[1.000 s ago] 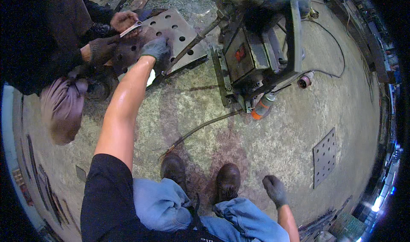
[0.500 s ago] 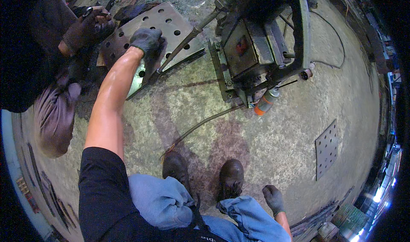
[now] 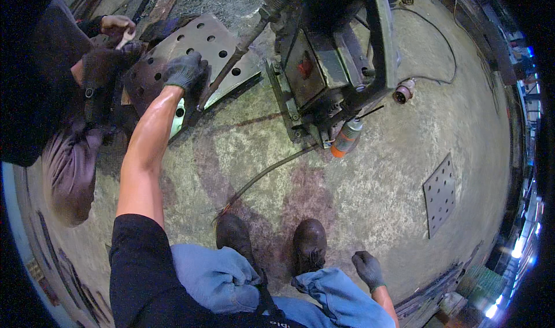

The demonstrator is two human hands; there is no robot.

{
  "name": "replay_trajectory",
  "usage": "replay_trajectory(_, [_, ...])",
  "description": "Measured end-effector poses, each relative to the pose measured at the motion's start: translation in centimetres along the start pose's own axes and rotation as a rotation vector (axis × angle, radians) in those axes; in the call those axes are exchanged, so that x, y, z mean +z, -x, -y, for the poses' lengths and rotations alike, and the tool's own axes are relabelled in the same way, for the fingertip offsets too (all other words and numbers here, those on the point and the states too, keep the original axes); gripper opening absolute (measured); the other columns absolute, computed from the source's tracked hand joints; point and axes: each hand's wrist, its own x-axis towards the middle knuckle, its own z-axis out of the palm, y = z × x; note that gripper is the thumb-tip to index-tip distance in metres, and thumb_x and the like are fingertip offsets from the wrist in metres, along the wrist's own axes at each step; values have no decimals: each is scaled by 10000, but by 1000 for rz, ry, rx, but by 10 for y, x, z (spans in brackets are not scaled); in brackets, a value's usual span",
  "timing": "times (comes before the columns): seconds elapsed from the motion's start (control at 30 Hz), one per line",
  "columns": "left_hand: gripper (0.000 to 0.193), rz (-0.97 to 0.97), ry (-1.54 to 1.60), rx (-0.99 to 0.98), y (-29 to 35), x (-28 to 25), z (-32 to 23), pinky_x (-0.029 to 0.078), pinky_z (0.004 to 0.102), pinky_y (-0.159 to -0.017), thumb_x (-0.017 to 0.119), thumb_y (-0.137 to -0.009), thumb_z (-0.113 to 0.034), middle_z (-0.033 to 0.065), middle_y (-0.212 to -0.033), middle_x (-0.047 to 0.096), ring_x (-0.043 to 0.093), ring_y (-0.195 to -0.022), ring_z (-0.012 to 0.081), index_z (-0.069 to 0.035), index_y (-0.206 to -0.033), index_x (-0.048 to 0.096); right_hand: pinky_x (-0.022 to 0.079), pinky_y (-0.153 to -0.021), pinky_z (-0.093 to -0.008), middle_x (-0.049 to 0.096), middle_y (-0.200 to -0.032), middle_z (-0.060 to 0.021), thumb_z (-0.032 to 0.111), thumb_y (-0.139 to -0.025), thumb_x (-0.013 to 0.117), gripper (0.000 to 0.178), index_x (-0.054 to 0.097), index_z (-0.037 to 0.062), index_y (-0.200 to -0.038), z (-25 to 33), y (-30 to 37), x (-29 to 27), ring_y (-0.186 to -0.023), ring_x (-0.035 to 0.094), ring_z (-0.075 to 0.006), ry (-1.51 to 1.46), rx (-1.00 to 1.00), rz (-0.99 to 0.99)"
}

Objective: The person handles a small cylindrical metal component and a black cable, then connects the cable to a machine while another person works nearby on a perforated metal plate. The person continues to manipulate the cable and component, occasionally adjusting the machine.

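Note:
My left hand [image 3: 184,72], in a dark grey knit glove, reaches out over a large steel plate [image 3: 199,36] with round holes. Its fingers are curled down close to the plate, and whatever they may hold is hidden. A rusty rod-like machine handle [image 3: 224,76] slants down just right of this hand. Lower right, beside my knee, my right hand [image 3: 368,268] hangs in a similar glove, loosely closed, with nothing visible in it.
At left a co-worker crouches, holding a small pale-handled tool [image 3: 125,39]. A heavy dark machine [image 3: 324,67] stands ahead, with an orange-tipped can [image 3: 347,138] at its foot. A cable [image 3: 266,172] runs toward my boots. A smaller perforated plate [image 3: 439,195] lies on the right.
The view has shifted slightly, so the plate and machine sit further left. My left hand stays over the plate. The co-worker's bare hand now shows with the pale-handled tool.

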Motion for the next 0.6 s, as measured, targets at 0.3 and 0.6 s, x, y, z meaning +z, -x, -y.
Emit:
replay_trajectory(0.3, [455, -93, 179, -12, 3, 5, 12, 505, 532, -853, 551, -915, -467, 248, -1078, 670, 648, -1010, 428, -77, -1130, 644, 518, -891, -425, 702, -1081, -225, 390, -917, 619, 425, 676, 18, -1116, -9, -12, 4, -1045, 671, -371, -55, -75, 1])
replay_trajectory(0.6, [375, -66, 130, -158, 23, 1, 21, 496, 525, -904, 535, -932, -343, 237, -1177, 640, 622, -1086, 417, -100, -1202, 629, 521, -890, -410, 703, -1090, -225, 377, -914, 615, 449, 667, 0, -1153, -1, -11, -4, -1034, 679, -352, -26, 6, 0])
